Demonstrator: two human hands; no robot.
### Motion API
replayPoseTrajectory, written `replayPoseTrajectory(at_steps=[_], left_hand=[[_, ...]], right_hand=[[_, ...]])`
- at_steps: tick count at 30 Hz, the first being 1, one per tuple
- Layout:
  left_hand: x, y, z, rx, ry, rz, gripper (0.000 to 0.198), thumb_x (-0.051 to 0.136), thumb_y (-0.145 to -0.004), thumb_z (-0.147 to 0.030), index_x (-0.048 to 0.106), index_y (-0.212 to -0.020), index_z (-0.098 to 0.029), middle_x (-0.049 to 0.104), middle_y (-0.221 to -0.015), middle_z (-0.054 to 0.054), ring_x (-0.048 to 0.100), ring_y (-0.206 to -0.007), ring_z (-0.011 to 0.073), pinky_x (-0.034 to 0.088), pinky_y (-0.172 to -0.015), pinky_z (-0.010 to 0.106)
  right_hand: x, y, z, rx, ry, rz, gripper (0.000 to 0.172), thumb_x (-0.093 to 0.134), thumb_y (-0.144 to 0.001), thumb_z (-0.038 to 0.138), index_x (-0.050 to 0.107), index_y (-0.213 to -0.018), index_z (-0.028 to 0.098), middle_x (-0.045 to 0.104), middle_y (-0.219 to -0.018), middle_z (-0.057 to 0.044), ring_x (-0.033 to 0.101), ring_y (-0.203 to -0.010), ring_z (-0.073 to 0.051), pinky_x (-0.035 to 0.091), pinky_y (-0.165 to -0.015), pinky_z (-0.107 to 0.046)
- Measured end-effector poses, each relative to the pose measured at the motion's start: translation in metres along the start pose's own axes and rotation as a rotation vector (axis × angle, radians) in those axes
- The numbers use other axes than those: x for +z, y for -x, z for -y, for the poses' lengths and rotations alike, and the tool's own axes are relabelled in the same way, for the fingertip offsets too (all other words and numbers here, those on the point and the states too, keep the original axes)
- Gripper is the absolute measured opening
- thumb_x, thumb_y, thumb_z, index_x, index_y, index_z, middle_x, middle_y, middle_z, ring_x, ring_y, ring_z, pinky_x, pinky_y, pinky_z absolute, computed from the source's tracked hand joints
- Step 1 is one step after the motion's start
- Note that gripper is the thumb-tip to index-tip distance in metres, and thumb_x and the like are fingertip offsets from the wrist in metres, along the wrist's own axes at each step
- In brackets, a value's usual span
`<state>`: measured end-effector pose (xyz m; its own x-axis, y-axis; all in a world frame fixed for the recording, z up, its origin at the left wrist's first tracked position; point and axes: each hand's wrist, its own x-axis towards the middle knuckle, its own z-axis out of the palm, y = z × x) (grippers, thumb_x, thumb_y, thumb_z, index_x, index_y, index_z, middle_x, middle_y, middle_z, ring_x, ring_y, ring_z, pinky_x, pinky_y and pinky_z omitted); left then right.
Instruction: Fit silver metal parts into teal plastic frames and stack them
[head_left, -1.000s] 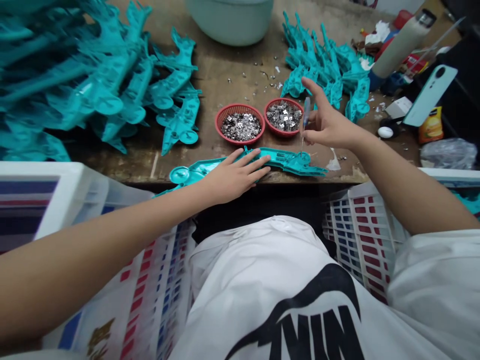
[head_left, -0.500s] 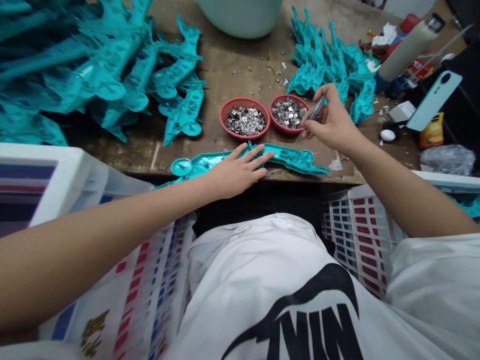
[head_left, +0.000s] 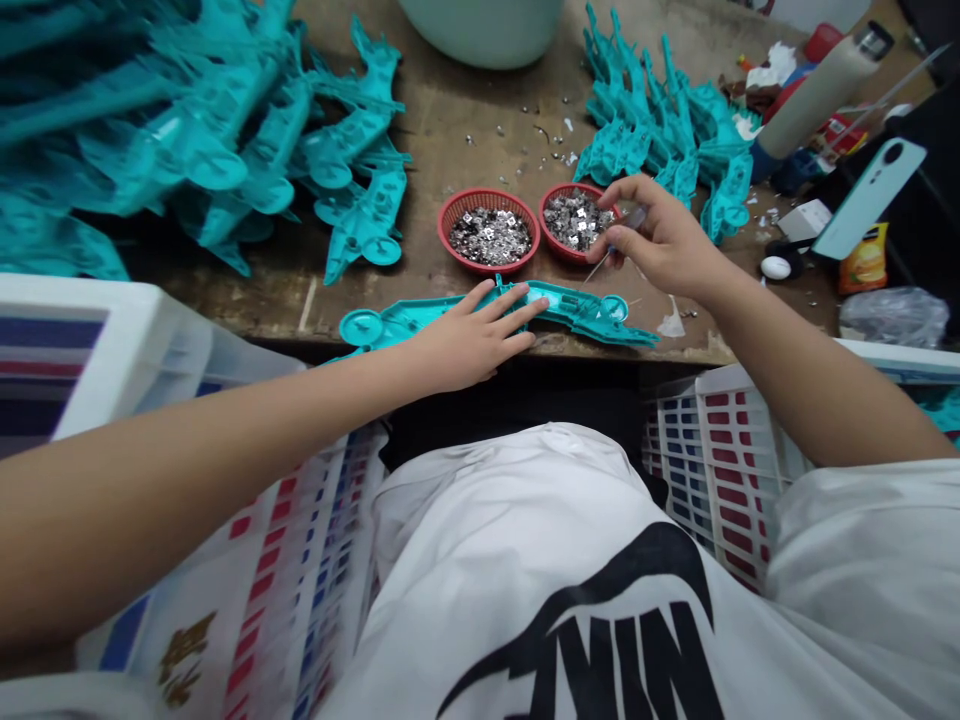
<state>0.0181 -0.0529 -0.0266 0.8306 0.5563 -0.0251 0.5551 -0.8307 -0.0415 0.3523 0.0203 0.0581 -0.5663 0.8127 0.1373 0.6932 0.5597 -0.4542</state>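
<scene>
A long teal plastic part (head_left: pixel 585 312) lies along the table's front edge, its hollow, ribbed side facing up. Flat across its middle rests my left hand (head_left: pixel 476 345), fingers spread, covering some of it. My right hand (head_left: pixel 652 238) pinches a thin tool (head_left: pixel 636 217) with a clear handle; its fine metal shaft slants down toward the part's right half. Whether the tip touches the part I cannot tell. Just behind the part stand two red baskets, the left one (head_left: pixel 491 267) and the right one (head_left: pixel 545 235), both filled with small shiny metal pieces.
Teal parts are heaped at the left (head_left: pixel 202 130), and a smaller pile (head_left: pixel 675 120) is at the back right. A pale tub (head_left: pixel 484 35) stands at the back. Right of my arm are a bottle (head_left: pixel 825 90) and a phone (head_left: pixel 870 200). Plastic crates (head_left: pixel 720 470) flank my lap.
My right hand has moved slightly left and down, and the tool's tip has come nearer the teal part. My left hand keeps its place on the part.
</scene>
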Motion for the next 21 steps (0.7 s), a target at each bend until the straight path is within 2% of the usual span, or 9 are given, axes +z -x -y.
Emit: replayPoseTrajectory(at_steps=[5, 13, 18, 21], left_hand=[[0.000, 0.000, 0.000, -0.004, 0.016, -0.020, 0.075, 0.094, -0.089, -0.007, 0.084, -0.161, -0.026, 0.036, -0.209, 0.017, 0.033, -0.195, 0.0518, 0.031, -0.157, 0.083], [0.004, 0.000, 0.001, 0.004, 0.014, -0.011, 0.076, 0.091, -0.093, -0.008, 0.081, -0.167, -0.023, 0.034, -0.208, 0.020, 0.028, -0.196, 0.0515, 0.027, -0.157, 0.085], [0.006, 0.000, 0.003, 0.020, -0.023, -0.012, 0.074, 0.091, -0.096, -0.013, 0.080, -0.168, -0.022, 0.034, -0.208, 0.021, 0.029, -0.196, 0.0518, 0.030, -0.156, 0.085], [0.006, 0.000, 0.003, 0.030, -0.062, -0.008, 0.074, 0.091, -0.097, -0.015, 0.078, -0.170, -0.022, 0.033, -0.208, 0.022, 0.030, -0.196, 0.0519, 0.033, -0.156, 0.085]], right_hand=[[0.000, 0.003, 0.000, -0.020, -0.019, 0.039, 0.069, 0.057, -0.129, 0.068, 0.048, -0.186, 0.030, 0.093, -0.128, -0.014, 0.089, -0.111, -0.033, 0.071, -0.111, -0.053], [0.004, 0.002, -0.008, -0.076, -0.003, 0.093, 0.060, 0.054, -0.131, 0.054, 0.047, -0.185, 0.028, 0.090, -0.132, -0.012, 0.087, -0.120, -0.031, 0.070, -0.115, -0.052], [0.012, -0.002, -0.025, -0.169, -0.240, 0.029, 0.044, 0.067, -0.125, 0.044, 0.062, -0.166, 0.029, 0.089, -0.120, -0.006, 0.086, -0.112, -0.027, 0.074, -0.111, -0.050], [0.013, -0.001, -0.027, -0.204, -0.300, -0.025, 0.036, 0.072, -0.119, 0.034, 0.069, -0.154, 0.027, 0.087, -0.115, -0.006, 0.087, -0.110, -0.026, 0.075, -0.111, -0.048]])
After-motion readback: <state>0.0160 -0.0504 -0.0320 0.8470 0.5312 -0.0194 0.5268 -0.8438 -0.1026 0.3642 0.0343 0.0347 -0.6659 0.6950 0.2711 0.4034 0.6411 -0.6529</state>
